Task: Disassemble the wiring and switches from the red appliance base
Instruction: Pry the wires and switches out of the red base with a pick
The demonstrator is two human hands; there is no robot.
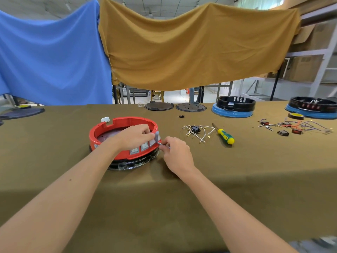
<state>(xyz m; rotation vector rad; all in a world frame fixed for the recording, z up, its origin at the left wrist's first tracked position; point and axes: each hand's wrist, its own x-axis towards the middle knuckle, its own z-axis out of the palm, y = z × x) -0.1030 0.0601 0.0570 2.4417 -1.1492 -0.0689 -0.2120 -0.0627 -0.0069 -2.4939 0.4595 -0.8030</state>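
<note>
The round red appliance base [107, 133] sits on a black plastic-wrapped ring left of the table's middle. Several grey rocker switches [144, 147] line its front wall. My left hand [135, 136] reaches over the base's rim and pinches one grey switch [156, 136] that stands tilted above the wall at the right end of the row. My right hand [175, 149] is just right of the base, and its fingertips pinch a thin grey wire end [160, 143] right below that switch. Whether the wire is attached to the switch is hidden by my fingers.
White wires with a black switch [196, 131] lie right of the base, beside a green and yellow screwdriver [225, 136]. Further right lie loose switches and coloured wires [293, 127]. Black bases on blue rings [234, 106] and dark round plates [190, 107] stand along the far edge.
</note>
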